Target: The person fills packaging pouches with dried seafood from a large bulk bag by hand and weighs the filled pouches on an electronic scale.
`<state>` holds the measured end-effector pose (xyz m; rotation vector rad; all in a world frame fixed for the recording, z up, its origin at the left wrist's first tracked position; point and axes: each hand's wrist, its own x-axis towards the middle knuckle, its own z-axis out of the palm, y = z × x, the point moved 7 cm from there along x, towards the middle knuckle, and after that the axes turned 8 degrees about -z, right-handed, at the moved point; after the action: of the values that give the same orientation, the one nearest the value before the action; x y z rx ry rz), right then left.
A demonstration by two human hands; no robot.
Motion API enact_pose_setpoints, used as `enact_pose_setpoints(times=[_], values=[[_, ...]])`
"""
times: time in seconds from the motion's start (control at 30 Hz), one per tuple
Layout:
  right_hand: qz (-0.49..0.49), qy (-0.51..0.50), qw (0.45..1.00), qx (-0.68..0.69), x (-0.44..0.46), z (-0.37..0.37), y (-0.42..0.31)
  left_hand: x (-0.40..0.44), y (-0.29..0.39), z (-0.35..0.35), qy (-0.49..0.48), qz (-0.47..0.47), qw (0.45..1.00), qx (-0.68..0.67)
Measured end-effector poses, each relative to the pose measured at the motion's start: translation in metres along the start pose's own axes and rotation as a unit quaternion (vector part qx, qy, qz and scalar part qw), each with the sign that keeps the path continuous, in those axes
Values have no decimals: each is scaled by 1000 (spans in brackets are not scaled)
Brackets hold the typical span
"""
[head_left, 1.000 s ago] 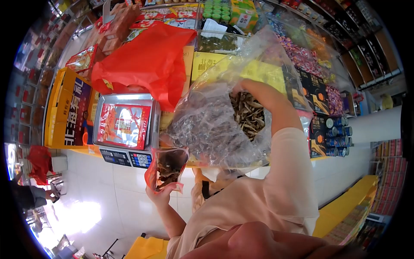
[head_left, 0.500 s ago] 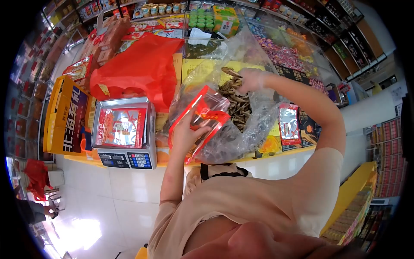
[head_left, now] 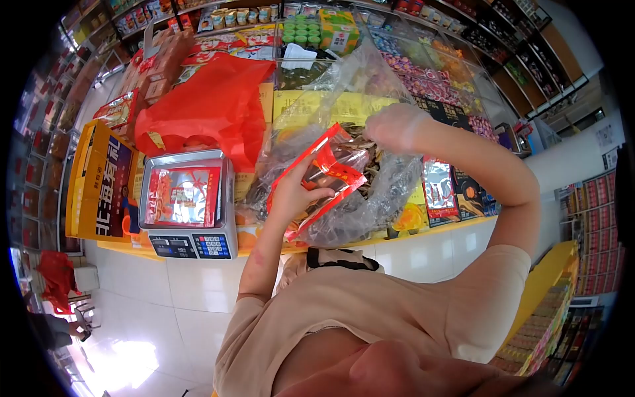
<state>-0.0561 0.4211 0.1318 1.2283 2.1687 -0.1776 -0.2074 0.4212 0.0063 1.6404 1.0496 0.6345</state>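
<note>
My left hand grips a red-edged, partly clear pouch that stands tilted over the near side of a large clear plastic bag. Dark contents show inside the pouch. Dried brown pieces lie in the open bag, partly covered by the pouch. My right hand, in a thin clear glove, is over the bag's right side, just beyond the pouch's mouth. Its fingers point down and are blurred, so what they hold, if anything, is hidden.
On the left stands a digital scale with red and silver packets on its tray. A red plastic bag lies behind it, and a yellow box is at far left. Another silver packet lies right of the clear bag.
The left hand, earlier low beside the scale, has come up over the bag with the pouch. My right hand rose from the pieces holding some, then moved slightly nearer the pouch.
</note>
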Motion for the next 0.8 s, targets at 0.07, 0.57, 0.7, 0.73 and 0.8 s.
enact_pose_setpoints(times=[0.07, 0.57, 0.7, 0.73, 0.8], values=[[40, 0, 999, 19, 7, -6, -7, -2, 14, 6, -28, -1, 1000, 2], [-236, -77, 963, 107, 71, 0, -58, 4, -23, 24, -34, 31, 955, -294], [-158, 93, 892, 412, 28, -61, 9, -17, -51, -18, 81, 22, 976, -199], [-109, 118, 893, 419, 24, -63, 33, -25, -52, -27, 109, 52, 972, -203], [-10, 10, 912, 410, 46, -20, 72, -53, -33, -55, 179, 178, 939, -234]])
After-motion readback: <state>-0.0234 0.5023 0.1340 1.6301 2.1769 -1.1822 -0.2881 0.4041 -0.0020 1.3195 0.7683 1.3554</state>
